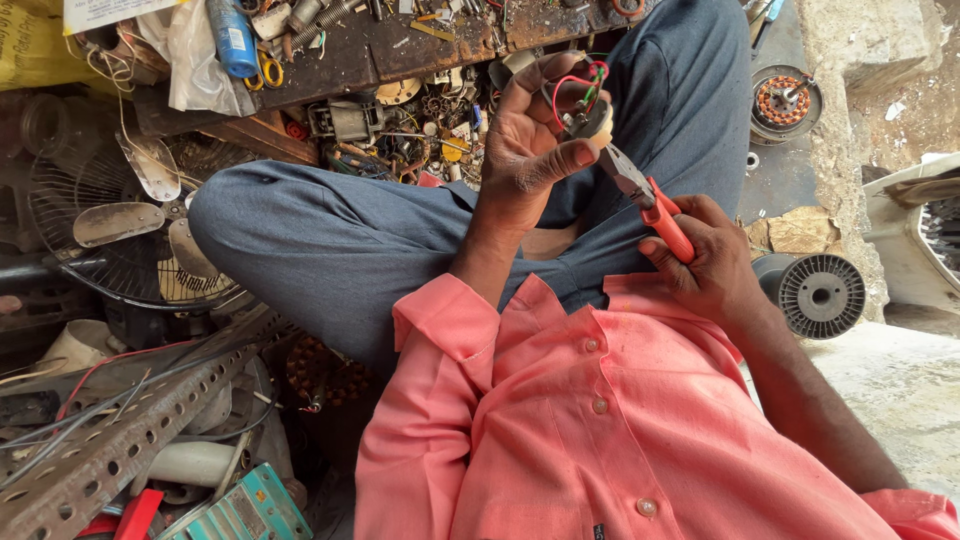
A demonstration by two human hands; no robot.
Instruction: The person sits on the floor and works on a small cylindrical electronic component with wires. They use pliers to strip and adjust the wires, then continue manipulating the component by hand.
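Our left hand (pixel 530 140) fingers clamp a small wired part (pixel 583 112); our right hand (pixel 700 255) fingers grip red-handled pliers (pixel 645 200), whose tips touch that part beside our left thumb.

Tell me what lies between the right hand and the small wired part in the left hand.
Head view: the pliers span it, from right hand to wired part in left hand.
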